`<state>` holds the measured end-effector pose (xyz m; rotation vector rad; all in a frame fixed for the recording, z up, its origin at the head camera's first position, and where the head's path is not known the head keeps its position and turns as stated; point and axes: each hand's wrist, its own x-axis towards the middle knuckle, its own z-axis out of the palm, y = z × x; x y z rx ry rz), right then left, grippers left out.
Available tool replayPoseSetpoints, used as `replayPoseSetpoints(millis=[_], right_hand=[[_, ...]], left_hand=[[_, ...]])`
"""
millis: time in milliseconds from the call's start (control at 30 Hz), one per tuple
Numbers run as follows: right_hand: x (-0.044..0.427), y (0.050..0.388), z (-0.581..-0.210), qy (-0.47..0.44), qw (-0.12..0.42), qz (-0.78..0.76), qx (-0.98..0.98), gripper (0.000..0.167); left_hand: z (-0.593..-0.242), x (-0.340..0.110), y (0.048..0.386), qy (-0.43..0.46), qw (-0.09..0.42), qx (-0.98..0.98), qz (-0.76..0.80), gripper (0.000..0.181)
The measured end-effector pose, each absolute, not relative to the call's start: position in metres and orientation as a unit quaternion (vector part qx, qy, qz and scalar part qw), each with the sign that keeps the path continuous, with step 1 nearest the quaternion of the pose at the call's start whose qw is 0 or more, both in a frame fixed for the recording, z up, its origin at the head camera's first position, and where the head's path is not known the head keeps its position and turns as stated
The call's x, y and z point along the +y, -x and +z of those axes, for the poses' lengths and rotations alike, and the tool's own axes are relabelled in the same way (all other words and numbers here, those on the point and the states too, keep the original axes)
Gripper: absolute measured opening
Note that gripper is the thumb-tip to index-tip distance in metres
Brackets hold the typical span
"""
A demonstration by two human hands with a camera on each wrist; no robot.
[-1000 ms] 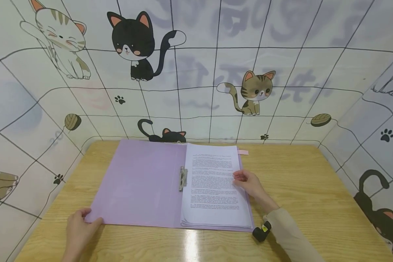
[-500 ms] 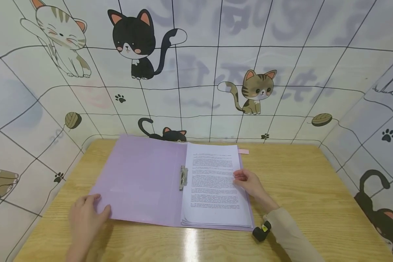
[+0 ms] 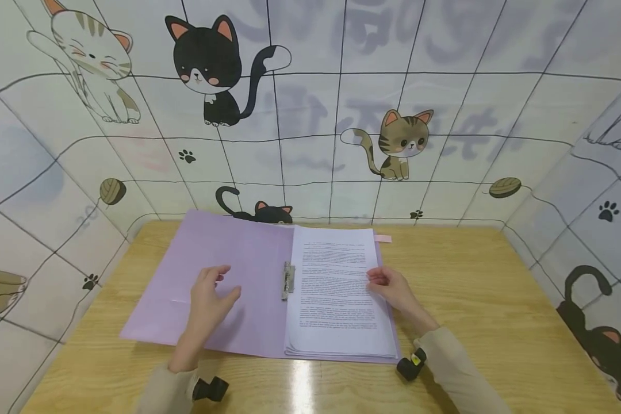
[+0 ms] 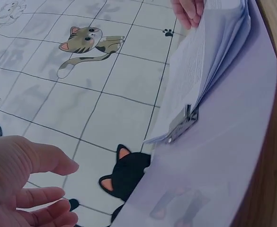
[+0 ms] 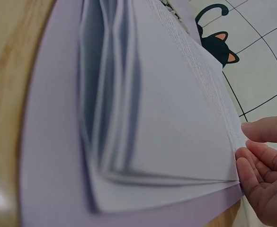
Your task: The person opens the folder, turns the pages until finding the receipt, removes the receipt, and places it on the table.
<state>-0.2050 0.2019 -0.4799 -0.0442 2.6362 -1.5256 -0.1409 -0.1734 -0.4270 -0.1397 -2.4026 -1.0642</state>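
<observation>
A lilac folder (image 3: 212,247) lies spread on the table, with a metal clip (image 3: 287,280) near its spine. On its right half rests a stack of printed papers (image 3: 336,310). My left hand (image 3: 212,302) hovers over the left cover, thumb and fingers apart, with nothing between them. My right hand (image 3: 393,290) is at the right edge of the papers, thumb and curled fingers holding that edge. In the right wrist view, the sheets (image 5: 185,127) look slightly fanned near the hand's fingers (image 5: 247,168).
A pink tab (image 3: 383,238) sticks out past the folder's upper right side. The wooden table (image 3: 460,276) meets a wall covering (image 3: 310,115) printed with cats and grid lines at the back and sides. Black wrist devices (image 3: 210,389) sit at both sleeves.
My left hand has left the cover's lower left corner and moved right and up, over the cover. The cover's lower left corner first shifted, then settled outward again. The right hand stays put.
</observation>
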Motion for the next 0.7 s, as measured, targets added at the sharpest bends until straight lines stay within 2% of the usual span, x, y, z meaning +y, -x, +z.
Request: replayPoseSetpoints(millis=[300, 533, 700], right_hand=[[0.202, 0.205, -0.482, 0.017, 0.046, -0.495, 0.867, 0.025], [0.201, 0.206, -0.482, 0.010, 0.050, -0.497, 0.866, 0.025], [0.201, 0.206, -0.482, 0.006, 0.049, -0.493, 0.869, 0.026]], left_hand=[[-0.450, -0.162, 0.169, 0.020, 0.181, -0.867, -0.465, 0.038], [-0.468, -0.164, 0.175, 0.014, 0.171, -0.866, -0.469, 0.038], [-0.474, -0.168, 0.177, 0.001, 0.147, -0.864, -0.482, 0.039]])
